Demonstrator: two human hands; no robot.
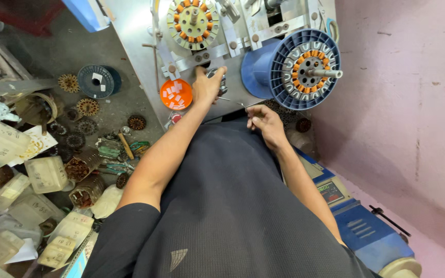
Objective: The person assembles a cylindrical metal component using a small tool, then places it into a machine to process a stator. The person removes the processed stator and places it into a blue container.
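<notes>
A pink wall fills the right side of the room, and a grey floor runs off to the left, crowded with clutter. Against the wall stands a metal winding machine, its upper part cut off by the frame's edge. On it sit a big blue spool with an orange-wound stator at its centre and a second stator higher up. A blue box stands by the person's right side. Pale plastic bags and small wound cores litter the floor. An orange dish of white slips lies on the machine. The left hand rests on a small metal knob, which it mostly hides; whether it grips, I cannot tell. The right hand pinches shut on a thin wire, barely visible.
</notes>
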